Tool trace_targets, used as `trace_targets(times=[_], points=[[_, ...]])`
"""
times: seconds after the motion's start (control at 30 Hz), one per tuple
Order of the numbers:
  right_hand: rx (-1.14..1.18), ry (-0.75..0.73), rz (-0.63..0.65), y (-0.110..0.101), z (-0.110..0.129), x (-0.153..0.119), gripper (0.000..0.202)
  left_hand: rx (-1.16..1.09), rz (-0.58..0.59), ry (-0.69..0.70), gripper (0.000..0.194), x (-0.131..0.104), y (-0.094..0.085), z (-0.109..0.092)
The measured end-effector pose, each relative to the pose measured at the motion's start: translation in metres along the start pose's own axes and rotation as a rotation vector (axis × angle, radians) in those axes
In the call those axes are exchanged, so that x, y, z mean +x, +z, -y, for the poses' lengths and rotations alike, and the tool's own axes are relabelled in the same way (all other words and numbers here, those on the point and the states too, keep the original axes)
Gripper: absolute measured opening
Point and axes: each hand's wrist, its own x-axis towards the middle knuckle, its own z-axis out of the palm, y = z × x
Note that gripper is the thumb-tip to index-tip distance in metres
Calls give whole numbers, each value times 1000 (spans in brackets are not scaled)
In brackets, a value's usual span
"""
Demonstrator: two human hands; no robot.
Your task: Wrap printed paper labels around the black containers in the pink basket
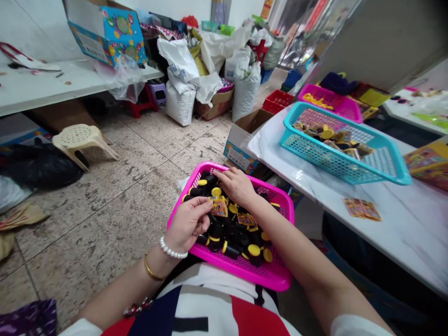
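A pink plastic basket (pixel 241 275) rests on my lap, holding many small black containers (pixel 231 250) with yellow lids. Between the thumb and index finger of my left hand (pixel 191 221) is a small printed yellow-orange packet (pixel 219 206), held over the basket. My right hand (pixel 238 185) reaches over the far side of the basket, fingers apart and pointing down among the containers; the undersides of the fingertips are hidden. Another printed packet (pixel 246 219) lies on the containers below my right wrist.
To the right, a marble-patterned table (pixel 315 196) bears a blue basket (pixel 343 170) of filled containers, more printed packets (pixel 361 209) and a pink tray (pixel 350 108). An opened carton (pixel 241 144) stands beside it. A cream stool (pixel 79 137) and white sacks (pixel 182 88) stand on the floor.
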Motion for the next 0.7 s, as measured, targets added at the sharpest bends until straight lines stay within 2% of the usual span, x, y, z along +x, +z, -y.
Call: trace_targets(times=[0.07, 0.13, 0.27, 0.37, 0.43, 0.57, 0.63, 0.7], points=[[-13, -8, 18, 4, 1, 1, 29, 3, 35, -11, 36, 1, 1, 2], [-2, -34, 21, 7, 1, 3, 28, 29, 49, -32, 36, 2, 2, 4], [57, -14, 22, 3, 5, 2, 41, 58, 1, -31, 34, 4, 0, 7], [223, 36, 5, -5, 8, -3, 52, 70, 8, -33, 34, 3, 0, 8], [352, 3, 0, -7, 9, -5, 55, 87, 18, -40, 33, 0, 2, 9], [449, -82, 46, -2, 11, -3, 46, 81, 39, -20, 32, -3, 5, 7], [507, -60, 26, -1, 10, -3, 47, 43, 43, -13, 32, -3, 6, 4], [633, 51, -66, -6, 8, -6, 49, -13, 18, -11, 32, -1, 7, 1]])
